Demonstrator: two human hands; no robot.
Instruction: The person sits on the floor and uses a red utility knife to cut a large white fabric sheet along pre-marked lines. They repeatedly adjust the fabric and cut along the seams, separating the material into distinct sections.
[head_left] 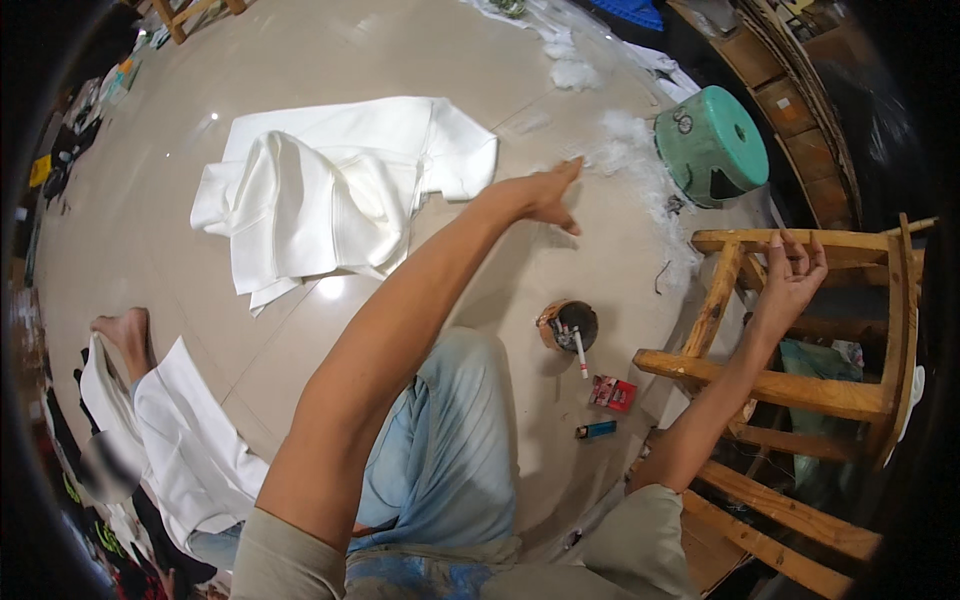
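My left hand (551, 194) is stretched out over the floor with its fingers apart, near a patch of loose white fluff (622, 142). Nothing shows in it. To its left lies a crumpled white cloth garment (325, 205), spread on the tiles. My right hand (792, 285) is raised at the top bar of a wooden stool lying on its side (838, 395). Its fingers are slightly bent and apart, and I see no object in them. Whether they touch the bar I cannot tell.
A green plastic stool (715, 145) stands at the far right by the fluff. In front of my knee are a round ashtray (548, 327) with a cigarette, a red cigarette pack (613, 393) and a blue lighter (596, 430). Another person's bare foot (125, 335) and white cloth (195, 440) show at left.
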